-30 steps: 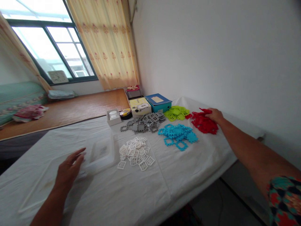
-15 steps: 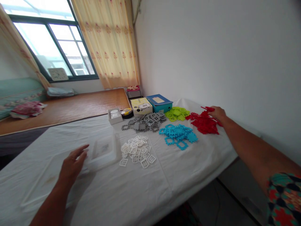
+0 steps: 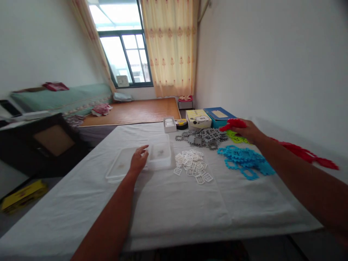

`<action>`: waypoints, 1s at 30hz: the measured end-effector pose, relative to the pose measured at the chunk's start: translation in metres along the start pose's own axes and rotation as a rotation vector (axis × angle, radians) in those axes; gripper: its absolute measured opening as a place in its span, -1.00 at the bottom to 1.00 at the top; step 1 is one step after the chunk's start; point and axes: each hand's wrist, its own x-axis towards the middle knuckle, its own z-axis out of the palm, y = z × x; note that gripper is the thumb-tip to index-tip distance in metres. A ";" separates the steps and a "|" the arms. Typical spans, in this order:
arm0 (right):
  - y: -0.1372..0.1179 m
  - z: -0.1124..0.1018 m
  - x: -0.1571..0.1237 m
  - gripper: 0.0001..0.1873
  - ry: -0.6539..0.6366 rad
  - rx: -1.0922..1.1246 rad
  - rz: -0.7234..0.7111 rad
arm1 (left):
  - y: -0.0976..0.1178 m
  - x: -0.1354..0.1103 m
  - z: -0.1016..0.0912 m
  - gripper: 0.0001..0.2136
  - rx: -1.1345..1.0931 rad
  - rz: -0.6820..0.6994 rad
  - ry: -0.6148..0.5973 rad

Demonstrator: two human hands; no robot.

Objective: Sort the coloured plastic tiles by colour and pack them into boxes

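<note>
My right hand (image 3: 246, 129) grips red plastic building pieces (image 3: 231, 124) and is raised over the lime green pieces (image 3: 236, 137), partly covering them. More red pieces (image 3: 301, 152) lie behind my right forearm, partly hidden. My left hand (image 3: 139, 159), fingers apart and holding nothing, hovers at the near left side of a clear plastic box (image 3: 169, 157); whether it touches the box I cannot tell. Left of that hand lies a second shallow clear plastic piece (image 3: 111, 170), like a lid or tray. White lattice pieces (image 3: 190, 163) are heaped right of the box, with blue gear-edged pieces (image 3: 241, 159) farther right.
Grey pieces (image 3: 203, 137) form a pile behind the white ones. Along the back stand a small white box (image 3: 169, 127), a round black and yellow tin (image 3: 181, 124), a cartoon-printed box (image 3: 197, 119) and a blue box (image 3: 217, 113). A white cloth (image 3: 174, 214) covers the table.
My right hand has lifted red pieces from their pile and carried them left, over the green ones. The head view has turned left. My left hand stays beside the clear box.
</note>
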 end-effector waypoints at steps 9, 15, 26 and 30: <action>-0.126 0.237 0.003 -0.79 -0.524 -0.342 -0.587 | -0.003 -0.007 0.009 -0.58 -0.023 0.063 0.085; -0.129 0.313 -0.008 -0.56 -0.707 -0.648 -0.709 | -0.001 -0.009 0.010 -0.56 -0.049 0.066 0.083; -0.097 0.217 -0.025 -0.36 -0.522 -0.478 -0.669 | -0.002 -0.007 0.007 -0.56 -0.024 0.065 0.070; -0.041 0.118 -0.039 -0.43 -0.363 -0.579 -0.582 | -0.005 -0.005 0.004 -0.47 -0.081 -0.011 0.011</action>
